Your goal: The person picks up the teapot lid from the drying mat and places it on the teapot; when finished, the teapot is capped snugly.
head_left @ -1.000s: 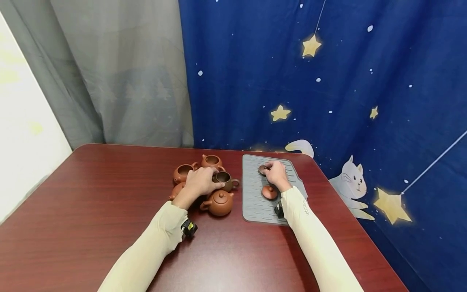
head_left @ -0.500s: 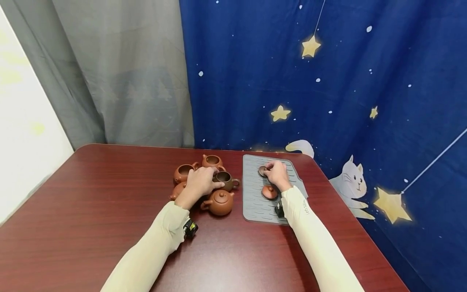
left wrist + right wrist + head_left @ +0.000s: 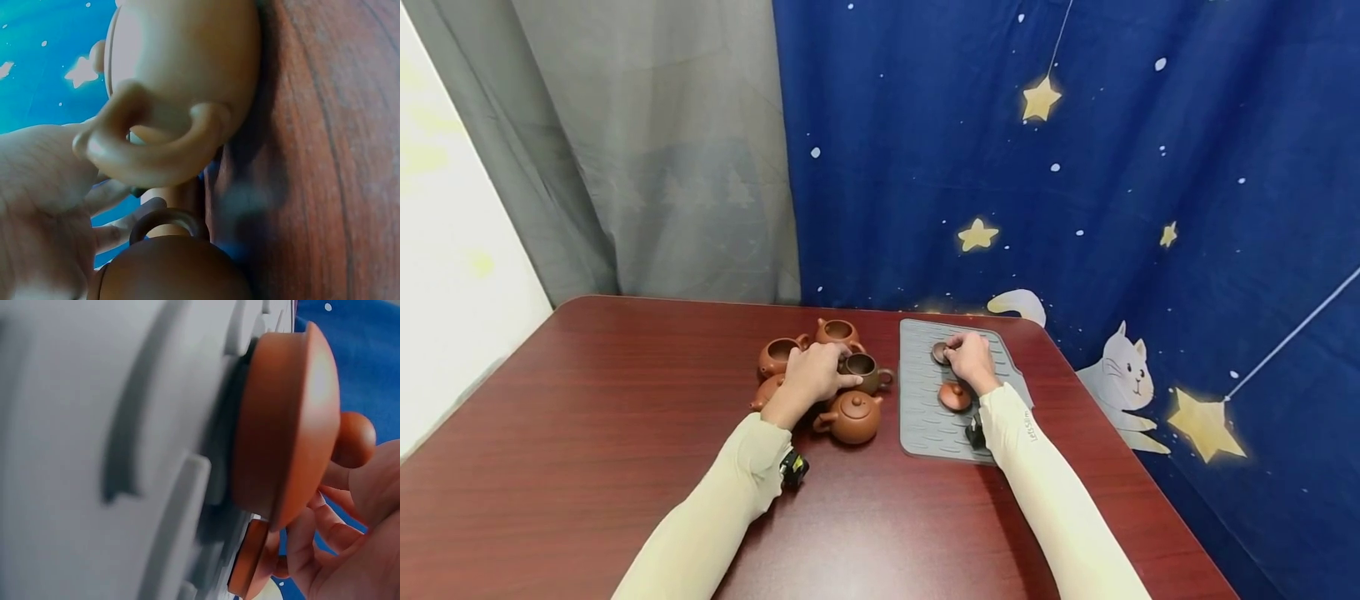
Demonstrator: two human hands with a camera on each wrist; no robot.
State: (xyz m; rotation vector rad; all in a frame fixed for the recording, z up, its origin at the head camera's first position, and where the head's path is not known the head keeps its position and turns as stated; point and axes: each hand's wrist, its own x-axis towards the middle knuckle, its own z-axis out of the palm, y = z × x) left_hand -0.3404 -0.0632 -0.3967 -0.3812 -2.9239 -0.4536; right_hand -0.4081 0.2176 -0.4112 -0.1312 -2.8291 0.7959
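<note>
My left hand (image 3: 808,373) holds a dark brown lidless teapot (image 3: 863,372), thumb on its near side and fingers at its far side. A lidded reddish-brown teapot (image 3: 853,417) stands just in front. In the left wrist view, that pot's handle (image 3: 150,162) partly covers the hand. Two open teapots stand behind: one at the back (image 3: 837,331), one at the left (image 3: 777,357). Another teapot (image 3: 767,392) is partly hidden under the left wrist. On a grey mat (image 3: 917,417), my right hand (image 3: 972,362) pinches a small dark lid (image 3: 939,353). Nearer lies a reddish lid (image 3: 954,397), knob up.
A dark red wooden table (image 3: 625,433) carries everything. The ridged mat lies right of the teapots, near the table's far right corner. Behind the table hang a grey curtain (image 3: 677,167) and a blue starry curtain (image 3: 910,150).
The small dark lid and right fingers have shifted very slightly toward the near side of the mat. My left hand stays on the dark teapot, and the other teapots stand as before.
</note>
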